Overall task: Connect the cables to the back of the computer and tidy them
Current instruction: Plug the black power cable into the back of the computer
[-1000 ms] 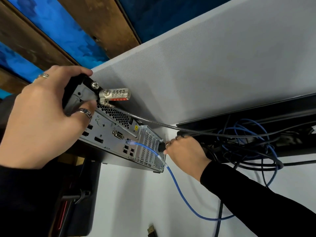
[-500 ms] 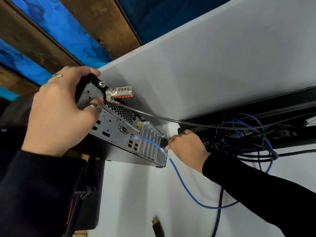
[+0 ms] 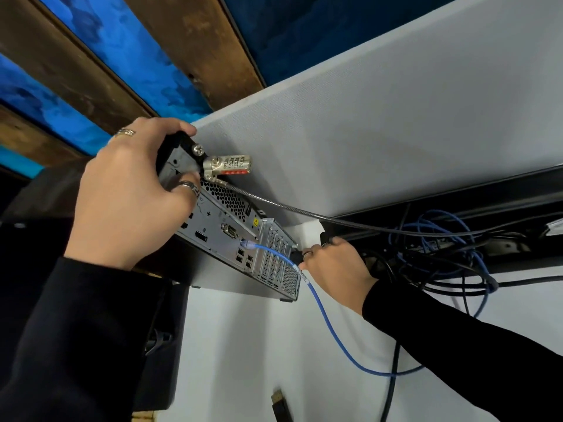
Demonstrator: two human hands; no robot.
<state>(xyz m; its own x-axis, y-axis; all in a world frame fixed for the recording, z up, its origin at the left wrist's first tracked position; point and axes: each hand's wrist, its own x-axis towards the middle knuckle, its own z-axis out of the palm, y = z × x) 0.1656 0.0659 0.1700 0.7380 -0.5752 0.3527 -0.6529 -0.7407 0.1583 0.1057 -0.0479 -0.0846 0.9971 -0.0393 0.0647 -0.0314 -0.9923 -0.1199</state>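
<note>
The computer (image 3: 225,226) lies with its silver back panel facing me, on a white desk. My left hand (image 3: 128,196) grips the panel's upper left corner. A blue network cable (image 3: 332,333) is plugged into a port on the panel and runs down to the right. My right hand (image 3: 333,271) is at the panel's right edge, fingers closed on a black plug (image 3: 296,256) pressed against the case. A silver combination lock (image 3: 228,166) with a steel cable (image 3: 292,208) hangs from the top of the panel.
A grey fabric divider (image 3: 380,132) stands behind the computer. A black cable tray (image 3: 457,239) at the right holds a tangle of blue and black cables. A loose black connector (image 3: 278,403) lies on the desk at the bottom. A dark chair or stand is at the lower left.
The view has shifted slightly, so the computer sits more to the right. Both hands keep their holds; my right hand stays at the panel's right edge with the plug.
</note>
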